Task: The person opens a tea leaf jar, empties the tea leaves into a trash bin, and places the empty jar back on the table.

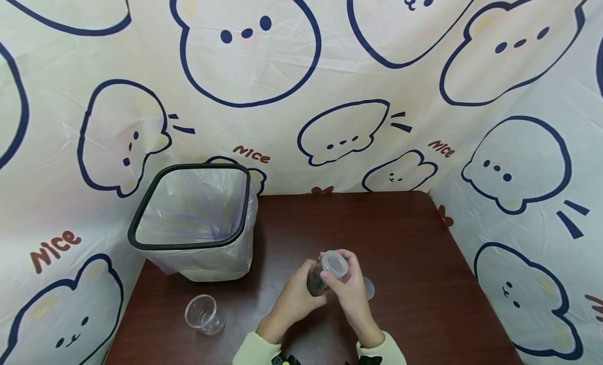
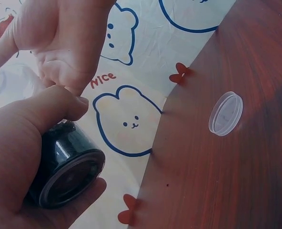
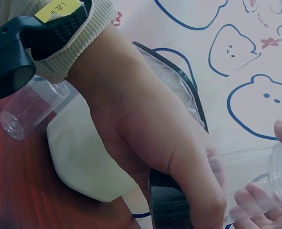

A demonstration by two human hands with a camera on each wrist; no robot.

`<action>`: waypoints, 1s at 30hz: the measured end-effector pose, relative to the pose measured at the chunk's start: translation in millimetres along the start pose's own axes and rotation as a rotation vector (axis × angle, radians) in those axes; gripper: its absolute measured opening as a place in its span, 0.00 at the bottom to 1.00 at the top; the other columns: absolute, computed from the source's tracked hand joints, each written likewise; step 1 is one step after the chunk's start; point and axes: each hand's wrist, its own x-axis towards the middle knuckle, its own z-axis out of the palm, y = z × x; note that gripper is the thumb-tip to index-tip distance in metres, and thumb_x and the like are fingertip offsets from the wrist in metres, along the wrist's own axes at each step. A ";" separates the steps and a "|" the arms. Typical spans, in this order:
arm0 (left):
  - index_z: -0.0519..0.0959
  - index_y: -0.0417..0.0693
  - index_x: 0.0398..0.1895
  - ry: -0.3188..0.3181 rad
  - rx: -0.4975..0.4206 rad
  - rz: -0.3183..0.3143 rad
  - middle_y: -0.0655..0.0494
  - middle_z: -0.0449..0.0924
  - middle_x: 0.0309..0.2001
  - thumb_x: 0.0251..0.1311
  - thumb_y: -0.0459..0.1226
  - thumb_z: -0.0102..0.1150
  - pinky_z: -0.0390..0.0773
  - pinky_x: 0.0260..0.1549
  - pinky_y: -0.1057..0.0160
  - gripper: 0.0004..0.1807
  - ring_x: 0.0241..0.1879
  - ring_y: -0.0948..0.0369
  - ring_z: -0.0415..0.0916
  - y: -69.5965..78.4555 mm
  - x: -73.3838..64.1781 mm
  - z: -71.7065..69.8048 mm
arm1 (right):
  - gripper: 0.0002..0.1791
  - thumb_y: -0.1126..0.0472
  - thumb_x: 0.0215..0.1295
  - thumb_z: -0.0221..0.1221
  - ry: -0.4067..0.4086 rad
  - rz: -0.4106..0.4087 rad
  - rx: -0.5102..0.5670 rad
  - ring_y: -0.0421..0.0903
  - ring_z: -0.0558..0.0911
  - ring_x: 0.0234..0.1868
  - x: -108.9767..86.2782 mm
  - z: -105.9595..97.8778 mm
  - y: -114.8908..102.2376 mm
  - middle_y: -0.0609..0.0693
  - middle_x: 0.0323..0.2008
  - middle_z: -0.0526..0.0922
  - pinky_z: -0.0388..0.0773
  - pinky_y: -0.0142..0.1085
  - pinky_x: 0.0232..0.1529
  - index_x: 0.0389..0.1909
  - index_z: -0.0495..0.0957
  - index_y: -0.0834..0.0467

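Observation:
Both hands hold a clear plastic jar (image 1: 316,282) tilted above the table, with dark contents at its bottom end. The left hand (image 1: 296,298) wraps round the dark lower part, whose base faces the left wrist view. At the top end, the right hand (image 1: 352,298) has its thumb and fingers around the rim beside a pale translucent lid (image 1: 335,264). A loose clear lid (image 2: 226,114) lies on the table, partly behind the right hand in the head view. An uncovered clear jar (image 1: 205,315) stands at the table's left, seen also in the right wrist view.
A white bin (image 1: 216,274) with a plastic liner and dark rim stands at the back left of the brown table (image 1: 424,260). A patterned cloth (image 1: 282,124) hangs along the back and sides. A camera (image 3: 12,67) sits on the left wrist.

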 end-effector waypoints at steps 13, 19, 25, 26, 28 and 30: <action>0.73 0.49 0.56 -0.007 0.003 0.000 0.57 0.81 0.50 0.49 0.32 0.77 0.78 0.51 0.53 0.31 0.49 0.60 0.78 0.0 -0.4 -0.2 | 0.28 0.75 0.66 0.62 -0.035 -0.008 -0.020 0.45 0.78 0.61 0.3 -4.0 0.5 0.50 0.57 0.82 0.74 0.35 0.60 0.63 0.60 0.72; 0.73 0.49 0.55 -0.009 0.017 0.006 0.57 0.81 0.49 0.49 0.33 0.77 0.79 0.49 0.55 0.30 0.47 0.60 0.78 -0.6 -0.7 -0.4 | 0.28 0.74 0.67 0.60 -0.062 0.006 -0.036 0.44 0.77 0.63 0.4 -6.2 -0.5 0.50 0.59 0.81 0.74 0.34 0.60 0.65 0.61 0.71; 0.73 0.49 0.55 -0.005 0.009 0.006 0.56 0.81 0.48 0.47 0.31 0.77 0.78 0.47 0.56 0.30 0.46 0.60 0.78 0.1 -1.0 -1.1 | 0.29 0.73 0.68 0.58 -0.083 0.013 -0.066 0.43 0.76 0.63 -0.1 -7.2 -1.5 0.49 0.60 0.80 0.75 0.34 0.58 0.68 0.61 0.70; 0.73 0.49 0.55 -0.004 0.007 0.006 0.56 0.81 0.48 0.47 0.31 0.77 0.78 0.47 0.56 0.30 0.46 0.60 0.78 0.2 -0.9 -1.2 | 0.30 0.74 0.68 0.58 -0.090 0.007 -0.065 0.43 0.76 0.63 -0.2 -7.6 -1.2 0.49 0.61 0.80 0.74 0.34 0.59 0.69 0.60 0.71; 0.73 0.49 0.54 -0.002 0.007 0.008 0.56 0.81 0.48 0.47 0.31 0.77 0.78 0.47 0.56 0.30 0.46 0.60 0.78 0.3 -0.7 -1.2 | 0.33 0.74 0.68 0.58 -0.104 -0.011 -0.056 0.43 0.76 0.64 -0.4 -8.4 0.1 0.50 0.61 0.79 0.73 0.34 0.61 0.71 0.57 0.71; 0.73 0.49 0.55 -0.003 0.008 0.007 0.57 0.81 0.48 0.48 0.32 0.77 0.78 0.48 0.55 0.30 0.46 0.60 0.78 0.6 -0.9 -1.3 | 0.35 0.73 0.68 0.59 -0.117 -0.032 -0.033 0.44 0.76 0.64 -0.5 -8.7 1.8 0.50 0.61 0.79 0.72 0.34 0.62 0.72 0.55 0.71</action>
